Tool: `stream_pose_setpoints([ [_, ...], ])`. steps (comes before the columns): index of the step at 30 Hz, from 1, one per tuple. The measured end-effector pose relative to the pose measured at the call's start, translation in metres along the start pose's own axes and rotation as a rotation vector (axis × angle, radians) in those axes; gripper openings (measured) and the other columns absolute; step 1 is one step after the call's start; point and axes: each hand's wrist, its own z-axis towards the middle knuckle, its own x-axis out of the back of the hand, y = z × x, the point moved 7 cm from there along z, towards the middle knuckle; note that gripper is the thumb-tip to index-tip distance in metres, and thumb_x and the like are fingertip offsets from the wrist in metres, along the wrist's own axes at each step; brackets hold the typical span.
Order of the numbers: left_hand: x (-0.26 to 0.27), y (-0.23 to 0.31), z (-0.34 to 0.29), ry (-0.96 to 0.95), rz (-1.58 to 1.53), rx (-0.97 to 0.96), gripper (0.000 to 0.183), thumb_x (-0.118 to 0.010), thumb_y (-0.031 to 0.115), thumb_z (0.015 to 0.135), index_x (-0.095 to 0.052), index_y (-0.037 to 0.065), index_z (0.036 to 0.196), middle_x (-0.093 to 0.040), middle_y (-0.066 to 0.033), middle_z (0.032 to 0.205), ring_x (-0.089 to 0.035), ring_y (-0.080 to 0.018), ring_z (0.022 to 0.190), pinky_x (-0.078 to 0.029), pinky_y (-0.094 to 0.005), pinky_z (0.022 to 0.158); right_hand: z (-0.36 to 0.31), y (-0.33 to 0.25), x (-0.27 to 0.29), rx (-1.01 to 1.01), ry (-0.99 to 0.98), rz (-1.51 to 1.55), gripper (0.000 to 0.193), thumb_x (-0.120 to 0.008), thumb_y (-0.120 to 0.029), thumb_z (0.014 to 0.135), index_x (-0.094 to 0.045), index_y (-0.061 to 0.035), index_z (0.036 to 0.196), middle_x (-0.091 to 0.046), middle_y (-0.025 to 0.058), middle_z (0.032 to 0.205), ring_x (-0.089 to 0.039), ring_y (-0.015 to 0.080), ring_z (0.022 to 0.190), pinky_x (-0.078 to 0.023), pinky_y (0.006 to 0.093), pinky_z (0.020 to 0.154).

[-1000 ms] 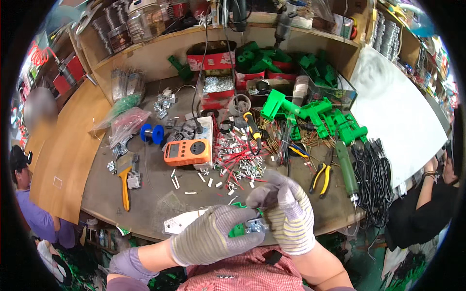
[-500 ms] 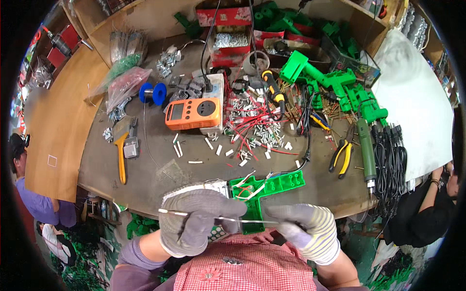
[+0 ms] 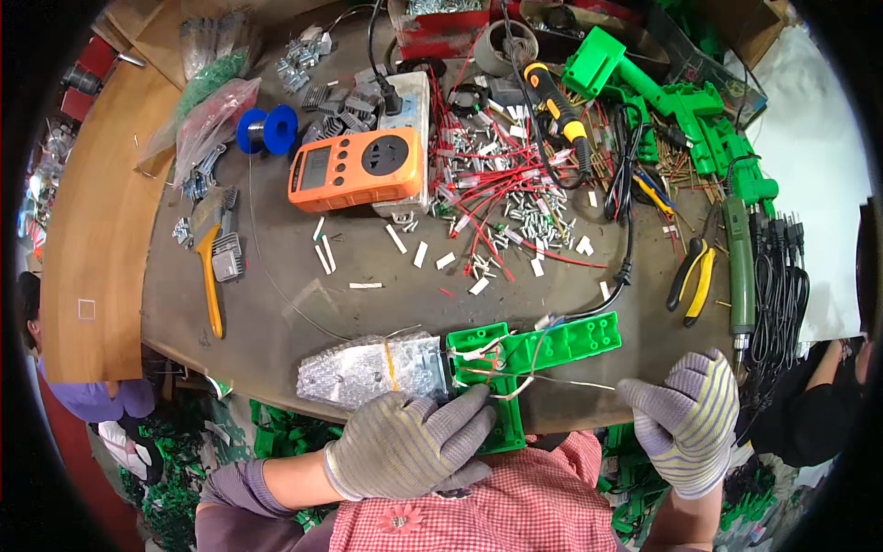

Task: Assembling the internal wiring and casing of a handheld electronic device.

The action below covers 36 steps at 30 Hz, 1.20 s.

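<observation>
A green plastic housing half (image 3: 561,345) lies at the table's front edge, joined to a metal-looking part in bubble wrap (image 3: 345,373) with a yellow band. White and red wires show inside the housing. My left hand (image 3: 414,443), in a grey knit glove, grips the housing's near part, fingertips by the wires; its thumb is partly hidden. A thin wire (image 3: 570,382) runs out of the housing to the right. My right hand (image 3: 685,419), in a striped glove, has its thumb and finger closed at the wire's end. A black cord (image 3: 627,267) enters the housing from behind.
Beyond the hands are an orange meter (image 3: 357,167), a blue solder spool (image 3: 267,131), red wires and screws (image 3: 524,212). Yellow-black pliers (image 3: 692,281), a green power screwdriver (image 3: 739,267) and black cords (image 3: 780,294) lie right. A yellow-handled brush (image 3: 212,276) lies left. People sit at both sides.
My right hand has moved right, away from my left. My left hand has come off the stretched wire and white sleeve, down onto the housing. The view has shifted slightly.
</observation>
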Motion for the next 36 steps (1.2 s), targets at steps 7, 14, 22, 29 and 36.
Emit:
stream_pose_setpoints([
  [7,-0.006,-0.001,0.001,-0.035,0.001,-0.022,0.052,-0.073,0.054,0.076,-0.070,0.012,0.107,-0.069,-0.0051,0.115,-0.061,-0.0165,0.059,-0.045,-0.0296,0.046,0.016,-0.012,-0.016,0.154,-0.082,-0.092,0.027,-0.074,-0.018,0.058,-0.074,-0.0237,0.085,-0.044,-0.0011,0.066,-0.050,0.0236,0.064,-0.038,0.0392,0.059],
  [14,-0.010,-0.004,0.000,0.021,-0.027,-0.022,0.047,-0.074,0.051,0.077,-0.068,0.015,0.107,-0.068,-0.0030,0.114,-0.058,-0.0110,0.056,-0.040,-0.0265,0.042,0.025,-0.004,-0.037,0.152,-0.049,0.143,0.032,-0.073,-0.017,0.056,-0.075,-0.0224,0.088,-0.048,-0.0026,0.066,-0.051,0.0218,0.064,-0.038,0.0380,0.058],
  [22,-0.008,-0.004,-0.001,0.021,-0.010,-0.009,0.044,-0.076,0.051,0.074,-0.071,0.018,0.104,-0.070,0.0023,0.109,-0.056,-0.0098,0.056,-0.039,-0.0266,0.043,0.030,-0.008,-0.032,0.182,-0.154,0.113,0.027,-0.077,-0.016,0.058,-0.075,-0.0242,0.083,-0.048,-0.0026,0.065,-0.050,0.0210,0.061,-0.038,0.0381,0.058],
  [29,-0.008,-0.004,0.000,-0.012,0.011,0.011,0.039,-0.074,0.051,0.075,-0.071,0.021,0.099,-0.072,0.0040,0.109,-0.055,-0.0094,0.061,-0.039,-0.0266,0.047,0.032,-0.008,-0.039,0.162,-0.066,0.131,0.030,-0.072,-0.018,0.063,-0.073,-0.0198,0.093,-0.047,-0.0039,0.064,-0.052,0.0191,0.064,-0.039,0.0373,0.058],
  [36,-0.009,-0.003,0.000,-0.079,0.053,0.048,0.036,-0.072,0.053,0.077,-0.070,0.024,0.098,-0.071,0.0052,0.111,-0.055,-0.0093,0.065,-0.040,-0.0272,0.053,0.030,-0.015,-0.052,0.228,-0.152,0.160,0.031,-0.071,-0.019,0.065,-0.072,-0.0182,0.096,-0.049,-0.0042,0.065,-0.054,0.0184,0.065,-0.039,0.0370,0.057],
])
